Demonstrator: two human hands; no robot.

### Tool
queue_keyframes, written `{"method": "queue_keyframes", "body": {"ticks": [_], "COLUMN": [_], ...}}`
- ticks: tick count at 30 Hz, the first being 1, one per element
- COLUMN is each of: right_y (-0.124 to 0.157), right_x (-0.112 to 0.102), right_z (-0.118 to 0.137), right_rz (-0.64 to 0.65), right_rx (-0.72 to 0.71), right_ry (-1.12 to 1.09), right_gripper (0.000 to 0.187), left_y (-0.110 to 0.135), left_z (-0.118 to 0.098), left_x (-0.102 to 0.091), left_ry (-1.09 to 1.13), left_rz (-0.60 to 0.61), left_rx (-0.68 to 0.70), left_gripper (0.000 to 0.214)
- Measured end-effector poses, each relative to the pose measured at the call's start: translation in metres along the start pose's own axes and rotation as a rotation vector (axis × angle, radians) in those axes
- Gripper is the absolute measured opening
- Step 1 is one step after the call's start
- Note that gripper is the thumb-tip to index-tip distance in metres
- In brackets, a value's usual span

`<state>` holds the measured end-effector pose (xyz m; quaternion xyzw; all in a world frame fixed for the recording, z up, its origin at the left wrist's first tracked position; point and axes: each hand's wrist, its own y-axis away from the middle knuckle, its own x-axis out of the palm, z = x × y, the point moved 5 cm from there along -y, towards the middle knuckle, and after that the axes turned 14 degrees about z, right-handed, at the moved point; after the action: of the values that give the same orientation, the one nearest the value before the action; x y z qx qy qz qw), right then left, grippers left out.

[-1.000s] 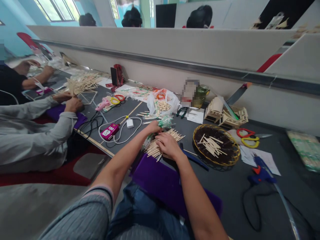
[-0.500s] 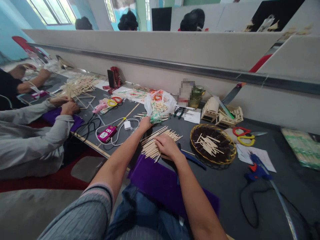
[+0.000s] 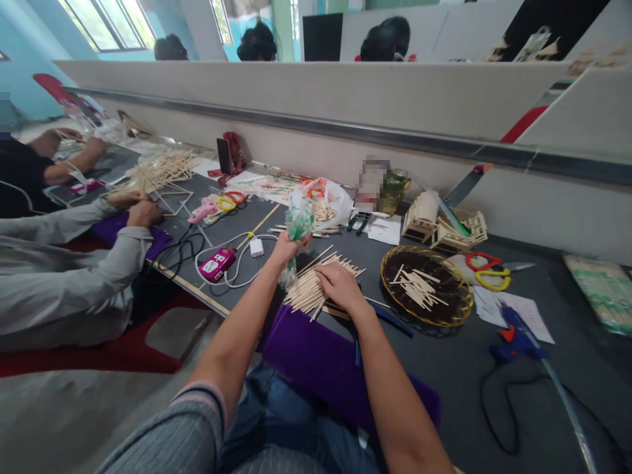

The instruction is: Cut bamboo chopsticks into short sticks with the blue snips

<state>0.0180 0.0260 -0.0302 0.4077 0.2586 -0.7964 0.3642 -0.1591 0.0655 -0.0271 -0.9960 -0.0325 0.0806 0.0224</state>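
My left hand (image 3: 285,248) is closed round a clear plastic wrapper with green print (image 3: 298,227) and holds it upright above the table. My right hand (image 3: 337,283) lies palm down on a pile of thin wooden sticks (image 3: 312,284) on the dark table (image 3: 444,355), fingers curled over them. A purple cloth (image 3: 326,368) lies just below the sticks, across my lap edge.
A round woven basket (image 3: 423,318) holding cut sticks sits right of my hand. Beyond it are small stick houses (image 3: 444,227), red and yellow scissors (image 3: 486,270) and a blue glue gun (image 3: 516,339). A pink device (image 3: 216,262) with cables lies left. A person in grey sleeves (image 3: 74,257) works at far left.
My left hand has pulled the plastic wrapper off the sticks and raised it upright. My right hand stayed pressed on the stick pile.
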Motion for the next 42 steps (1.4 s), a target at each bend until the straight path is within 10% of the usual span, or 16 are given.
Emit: {"method": "queue_keyframes", "body": {"ticks": [13,25,36,42], "right_y": [0.002,0.016,0.043,0.064], "right_x": [-0.003,-0.03,-0.063,-0.081], "right_z": [-0.002,-0.032,-0.028,-0.044], "right_rz": [-0.032,-0.675,-0.969,-1.19], "right_rx": [0.043,0.249,0.294,0.322], "right_ry": [-0.047,-0.849,-0.676,-0.837], "right_gripper": [0.026,0.049,0.029,0.034], "left_y": [0.012,0.019,0.027,0.042], "left_z": [0.053,0.044,-0.003,0.0], "left_x": [0.016,0.017,0.005,-0.036], "left_ry": [0.089,-0.24,-0.637,-0.481], "left_rz": [-0.106,0.072,0.176,-0.095], "left_rx": [-0.23,-0.078,0.085,0.025], "left_gripper": [0.037,0.016,0.011,0.012]}}
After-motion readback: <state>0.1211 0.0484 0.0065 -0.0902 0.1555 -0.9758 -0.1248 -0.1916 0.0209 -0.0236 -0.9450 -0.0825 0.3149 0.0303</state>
